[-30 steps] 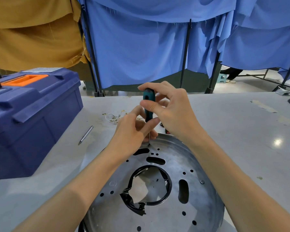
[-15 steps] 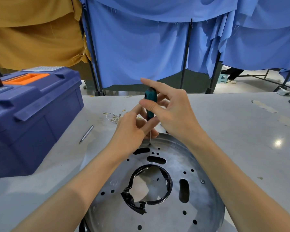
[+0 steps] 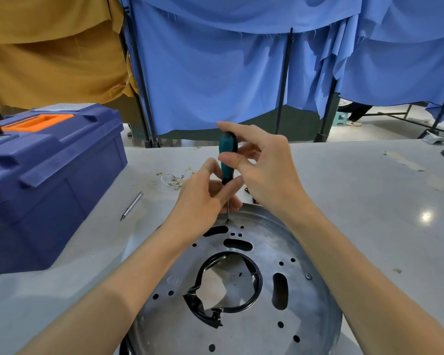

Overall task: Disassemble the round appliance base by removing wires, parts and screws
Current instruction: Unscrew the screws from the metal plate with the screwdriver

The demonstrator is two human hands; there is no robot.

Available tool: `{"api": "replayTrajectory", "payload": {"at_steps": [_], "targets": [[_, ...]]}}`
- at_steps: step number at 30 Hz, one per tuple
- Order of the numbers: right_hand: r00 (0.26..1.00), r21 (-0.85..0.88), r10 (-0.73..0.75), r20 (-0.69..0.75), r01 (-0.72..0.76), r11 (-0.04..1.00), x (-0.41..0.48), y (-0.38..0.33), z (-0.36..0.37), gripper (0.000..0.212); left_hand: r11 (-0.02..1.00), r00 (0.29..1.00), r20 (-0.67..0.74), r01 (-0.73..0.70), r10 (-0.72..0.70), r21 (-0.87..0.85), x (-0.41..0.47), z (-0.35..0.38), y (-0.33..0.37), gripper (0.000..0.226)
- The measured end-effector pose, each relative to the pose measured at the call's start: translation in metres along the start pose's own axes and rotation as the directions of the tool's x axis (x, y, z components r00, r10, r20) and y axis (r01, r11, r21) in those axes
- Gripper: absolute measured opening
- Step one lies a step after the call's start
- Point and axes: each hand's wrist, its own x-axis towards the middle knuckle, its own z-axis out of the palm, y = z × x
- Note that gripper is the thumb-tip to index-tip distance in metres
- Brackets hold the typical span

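Nearby, blue toolbox (image 3: 49,175) and metal rod (image 3: 131,206) lie left of base (image 3: 305,316)

1. Left hand (image 3: 203,198): bare, uncovered from fingertips to wrist; slim fingers, with smooth knuckles showing on the back of the hand.
2. Left forearm (image 3: 128,278): bare along its whole visible length, slender at the wrist and broadening toward the lower left edge of the view.
3. Right hand (image 3: 269,172): bare, uncovered from fingertips to wrist; long slim fingers, and a short nail showing on the thumb.
4. Right forearm (image 3: 356,272): bare along its whole visible length, narrow at the wrist and widening toward the lower right edge of the view.
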Motion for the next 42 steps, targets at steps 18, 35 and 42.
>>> {"api": "replayTrajectory", "payload": {"at_steps": [18,35,42], "targets": [[0.999,0.018,0.016,0.046,-0.016,1.0,0.0018,0.0032,-0.0022,0.041,1.0,0.999,0.042,-0.011,0.011,-0.004,-0.0015,0.0006,-0.0027,0.014],[0.996,0.06,0.003,0.093,-0.009,0.998,-0.0003,0.0025,0.0004,0.032,1.0,1.0,0.014,-0.007,0.006,0.012,-0.0009,-0.0005,-0.0006,0.017],[0.999,0.041,0.002,0.047,-0.004,0.999,0.0007,0.0027,-0.0005,0.042,1.0,1.0,-0.013,0.019,-0.019,0.015,-0.0012,-0.0014,0.0008,0.026]]}}
